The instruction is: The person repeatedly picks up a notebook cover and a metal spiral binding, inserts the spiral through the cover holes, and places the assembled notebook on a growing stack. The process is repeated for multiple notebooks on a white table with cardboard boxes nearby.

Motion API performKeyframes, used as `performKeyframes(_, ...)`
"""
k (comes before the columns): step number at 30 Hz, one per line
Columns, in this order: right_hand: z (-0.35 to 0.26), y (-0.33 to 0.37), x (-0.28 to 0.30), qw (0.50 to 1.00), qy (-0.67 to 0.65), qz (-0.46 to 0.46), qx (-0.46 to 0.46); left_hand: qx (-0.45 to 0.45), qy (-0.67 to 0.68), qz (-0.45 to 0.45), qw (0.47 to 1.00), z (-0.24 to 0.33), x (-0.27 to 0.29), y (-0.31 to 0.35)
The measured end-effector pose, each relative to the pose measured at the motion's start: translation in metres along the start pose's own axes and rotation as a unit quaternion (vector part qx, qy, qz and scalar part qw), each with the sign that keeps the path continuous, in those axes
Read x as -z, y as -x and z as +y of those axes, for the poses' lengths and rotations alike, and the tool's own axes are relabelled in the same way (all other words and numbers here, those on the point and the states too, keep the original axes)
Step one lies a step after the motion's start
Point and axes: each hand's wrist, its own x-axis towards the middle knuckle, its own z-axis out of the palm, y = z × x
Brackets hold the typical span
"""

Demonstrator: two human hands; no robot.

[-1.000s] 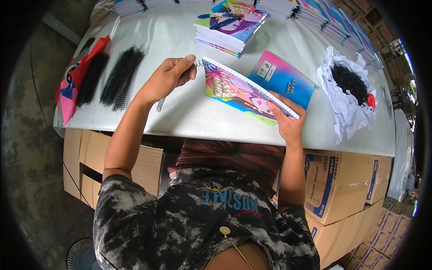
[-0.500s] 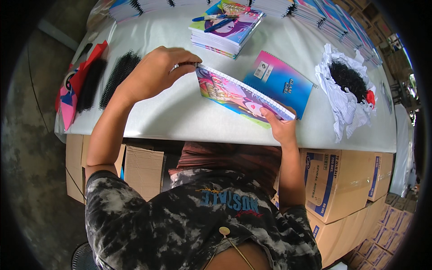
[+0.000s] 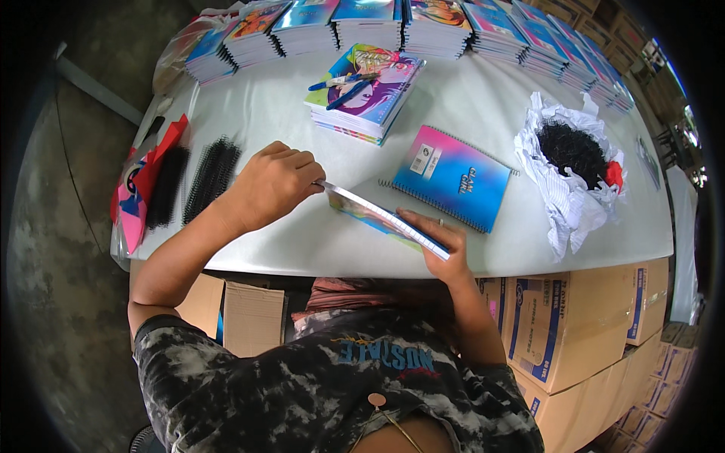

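Between my hands, at the table's near side, a notebook is held up almost edge-on, its line of punched holes facing up and its colourful cover mostly turned away. The fingers of my left hand are closed at its left end; whether they also pinch a small piece of coil is hidden. My right hand grips the right end, fingers on the far side. Just beyond lies a pink-and-blue notebook with a black spiral along its near edge. Black spiral coils lie in a bunch left of my left hand.
Two pens rest on a notebook stack mid-table. Stacked spiral notebooks line the far edge. Crumpled white paper on the right holds a black coil tangle. Another coil bunch lies by red-pink wrapping. Cardboard boxes stand below.
The notebook has tipped from showing its cover to nearly edge-on, and no longer overlaps the pink-and-blue notebook. Both hands still grip its ends. The view has shifted, showing more of the far stacks.
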Motion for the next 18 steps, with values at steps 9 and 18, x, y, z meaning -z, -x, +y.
performKeyframes(9,-0.007,-0.002,-0.014,0.997,0.043,0.015,0.057,0.054,-0.020,0.247,0.967,-0.004,-0.131,0.040)
performKeyframes(18,-0.011,-0.004,-0.031,0.995,0.043,0.025,0.090,0.125,0.043,0.327,0.936,0.000,-0.160,0.040)
